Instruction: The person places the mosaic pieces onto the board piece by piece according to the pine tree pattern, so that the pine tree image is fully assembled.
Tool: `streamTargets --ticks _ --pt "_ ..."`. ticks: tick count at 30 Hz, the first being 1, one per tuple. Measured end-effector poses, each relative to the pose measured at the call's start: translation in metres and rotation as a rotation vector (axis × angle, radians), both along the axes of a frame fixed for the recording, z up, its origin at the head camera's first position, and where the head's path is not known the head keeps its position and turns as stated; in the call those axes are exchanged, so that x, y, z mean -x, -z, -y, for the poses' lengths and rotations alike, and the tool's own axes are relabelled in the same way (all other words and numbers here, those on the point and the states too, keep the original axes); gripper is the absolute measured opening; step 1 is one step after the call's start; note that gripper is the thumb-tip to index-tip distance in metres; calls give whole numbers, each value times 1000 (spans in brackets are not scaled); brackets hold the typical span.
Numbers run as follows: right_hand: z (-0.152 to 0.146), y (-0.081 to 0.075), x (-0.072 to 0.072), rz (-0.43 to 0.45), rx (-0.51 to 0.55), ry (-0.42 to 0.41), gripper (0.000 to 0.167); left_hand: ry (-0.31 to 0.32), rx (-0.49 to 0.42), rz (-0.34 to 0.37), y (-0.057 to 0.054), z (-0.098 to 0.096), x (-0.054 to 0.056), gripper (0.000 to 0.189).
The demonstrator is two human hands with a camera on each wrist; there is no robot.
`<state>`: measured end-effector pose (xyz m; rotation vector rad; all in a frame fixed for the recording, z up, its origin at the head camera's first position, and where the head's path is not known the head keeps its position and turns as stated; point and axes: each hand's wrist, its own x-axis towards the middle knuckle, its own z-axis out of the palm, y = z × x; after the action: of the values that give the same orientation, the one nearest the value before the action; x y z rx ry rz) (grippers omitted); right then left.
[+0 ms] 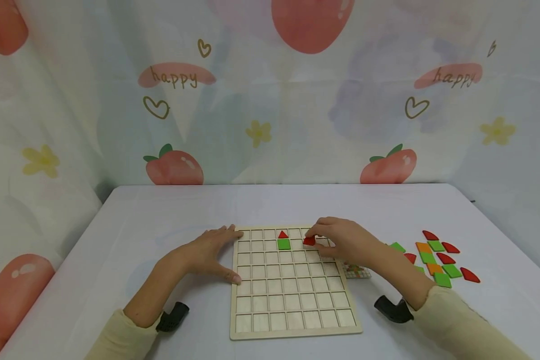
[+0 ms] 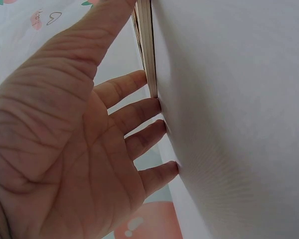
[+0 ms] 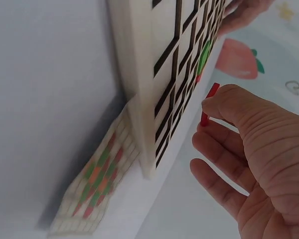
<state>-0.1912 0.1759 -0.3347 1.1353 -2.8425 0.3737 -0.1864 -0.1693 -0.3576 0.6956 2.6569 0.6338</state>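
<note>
Red tile point(image 1: 309, 241) sits pinched between the thumb and fingers of the right hand point(image 1: 344, 240), held just above the upper right part of a wooden grid board point(image 1: 296, 332). Fingers spread apart, the left hand point(image 1: 207, 252) touches the board's left edge with its thumb and reaches its upper left corner. On the grid, a red triangle point(image 1: 283, 234) lies directly above a green square point(image 1: 284, 244). A printed pattern card point(image 1: 359, 272) is at the board's right edge, near loose red, green and orange tiles point(image 1: 443, 280) on the white table point(image 1: 175, 210).
</note>
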Motion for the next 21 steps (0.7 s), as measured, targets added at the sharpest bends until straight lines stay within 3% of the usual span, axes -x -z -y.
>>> streamTargets --ticks 12,21 --pt "36 3 4 -43 16 -131 22 3 0 0 0 0 1 106" --pt "55 7 9 -61 -16 -159 19 -4 -13 10 1 0 1 106"
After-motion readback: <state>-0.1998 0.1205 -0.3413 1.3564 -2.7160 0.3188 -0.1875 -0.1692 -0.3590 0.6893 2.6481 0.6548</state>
